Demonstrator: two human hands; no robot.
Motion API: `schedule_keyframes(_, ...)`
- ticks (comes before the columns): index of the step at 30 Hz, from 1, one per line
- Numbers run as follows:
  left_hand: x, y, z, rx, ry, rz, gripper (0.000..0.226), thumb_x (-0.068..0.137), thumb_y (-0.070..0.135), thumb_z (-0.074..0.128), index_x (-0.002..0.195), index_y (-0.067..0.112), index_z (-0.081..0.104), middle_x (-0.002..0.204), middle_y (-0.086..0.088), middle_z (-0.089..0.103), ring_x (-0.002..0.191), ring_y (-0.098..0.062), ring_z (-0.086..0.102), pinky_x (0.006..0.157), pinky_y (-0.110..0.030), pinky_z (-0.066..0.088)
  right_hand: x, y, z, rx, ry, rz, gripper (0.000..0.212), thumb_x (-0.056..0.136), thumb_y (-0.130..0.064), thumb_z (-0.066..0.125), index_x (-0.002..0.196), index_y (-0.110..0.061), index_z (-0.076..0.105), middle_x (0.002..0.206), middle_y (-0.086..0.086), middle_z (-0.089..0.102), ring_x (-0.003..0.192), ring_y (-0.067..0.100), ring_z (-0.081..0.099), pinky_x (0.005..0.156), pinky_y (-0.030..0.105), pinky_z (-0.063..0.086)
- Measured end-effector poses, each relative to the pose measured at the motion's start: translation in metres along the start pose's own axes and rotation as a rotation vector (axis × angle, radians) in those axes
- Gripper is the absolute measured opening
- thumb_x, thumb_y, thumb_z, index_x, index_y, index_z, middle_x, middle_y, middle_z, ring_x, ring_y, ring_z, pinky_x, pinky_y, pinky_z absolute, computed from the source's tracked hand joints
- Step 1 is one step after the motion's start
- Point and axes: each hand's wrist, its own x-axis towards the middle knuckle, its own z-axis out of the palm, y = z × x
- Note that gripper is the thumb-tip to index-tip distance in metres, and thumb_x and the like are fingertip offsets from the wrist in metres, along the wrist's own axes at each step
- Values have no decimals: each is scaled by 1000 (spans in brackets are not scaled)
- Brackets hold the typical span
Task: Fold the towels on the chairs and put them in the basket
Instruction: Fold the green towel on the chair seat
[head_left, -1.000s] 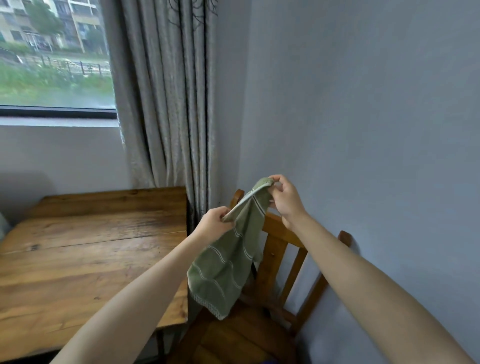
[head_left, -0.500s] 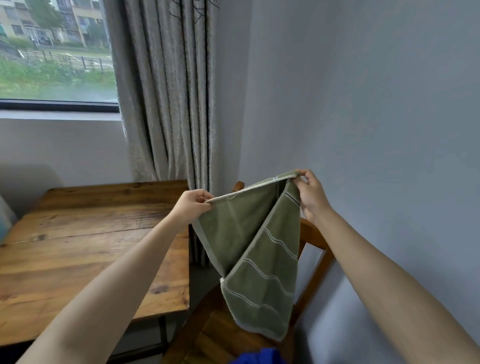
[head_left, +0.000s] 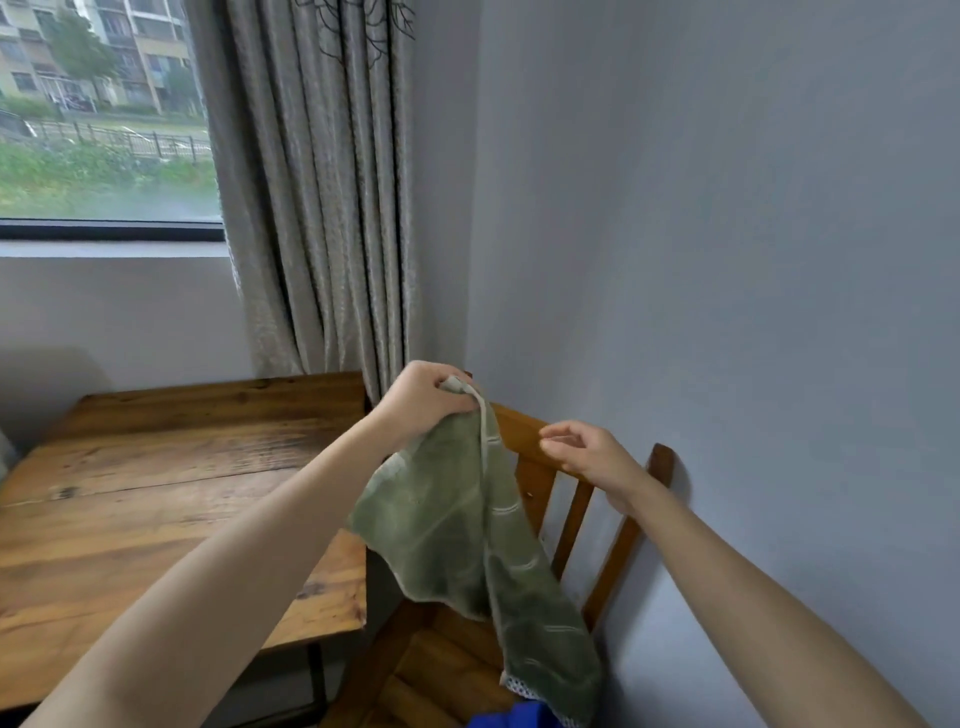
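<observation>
The left grip (head_left: 423, 400) is curled round the bunched top edge of the green towel (head_left: 457, 530). The towel hangs in the air in front of the chair (head_left: 524, 434), just beside the worktop (head_left: 156, 493). The right grip (head_left: 587, 452) is loosely curled, holding nothing, near the towel's edge. A blue thing (head_left: 511, 718) at the bottom edge may be cloth.

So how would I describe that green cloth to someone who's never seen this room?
Start at the wooden table below the window; a wooden chair stands right of it. In front of the chair's back, the left hand grips the towel by its top. It is olive green with pale stripes and a lacy hem, unlike the grey curtain.
</observation>
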Motion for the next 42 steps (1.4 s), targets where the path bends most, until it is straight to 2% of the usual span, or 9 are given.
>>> schedule_keyframes(5,-7,2,22,134,-80,33,15,74,9,73,71,23,72,72,9,67,63,0,60,54,-8,47,-15,-6,45,60,-204,-74,23,84,-22,67,102,-33,58,106,-12,64,103,4,59,86,20,50)
schedule_keyframes(9,-15,-4,22,78,-21,-10,14,72,13,76,70,24,67,70,7,67,61,-2,62,55,-12,49,-20,-3,64,219,-29,-94,13,93,-19,53,88,-26,62,87,-9,65,80,2,62,62,9,48)
schedule_keyframes(13,-44,-32,18,-367,-83,-191,25,79,19,72,100,25,59,93,-2,71,85,-12,69,76,-28,54,-15,-27,54,273,145,-90,15,94,-23,52,82,-22,61,85,7,65,82,22,63,66,23,51)
schedule_keyframes(17,-76,-68,40,-171,-310,-317,53,80,28,71,126,32,45,100,5,68,98,-7,62,90,-26,43,-11,-57,42,299,194,-112,9,93,-13,53,86,-15,58,79,2,58,75,15,54,60,18,48)
schedule_keyframes(20,-84,-75,61,-189,-245,-342,65,80,30,70,135,33,36,86,1,60,83,-10,58,76,-19,42,-11,-77,38,368,137,-125,16,91,-7,54,105,-2,60,80,0,58,74,12,54,64,17,49)
schedule_keyframes(27,-58,-60,58,-347,-125,-160,46,83,27,68,123,38,48,127,3,52,118,-14,50,101,-32,42,-14,-100,28,266,36,-140,9,90,-13,58,85,-10,65,79,4,61,75,15,57,70,26,48)
schedule_keyframes(31,-50,-57,54,-431,-104,-137,25,82,13,69,99,30,63,94,15,71,89,-3,67,69,-14,52,-7,-110,17,186,49,-220,13,91,-15,57,84,-15,68,77,-3,65,66,4,62,61,15,52)
schedule_keyframes(37,-55,-88,8,-78,-242,-294,12,79,17,71,87,9,67,90,-5,70,87,-17,66,83,-28,52,23,-123,-20,392,320,-136,25,93,-11,53,69,-15,56,70,2,54,65,14,51,61,25,44)
schedule_keyframes(42,-53,-104,-58,-25,-108,-340,12,80,7,67,73,14,61,71,2,62,70,-14,54,61,-19,43,54,-121,-39,517,401,-65,18,94,-17,54,76,-15,57,80,2,58,73,13,56,64,25,48)
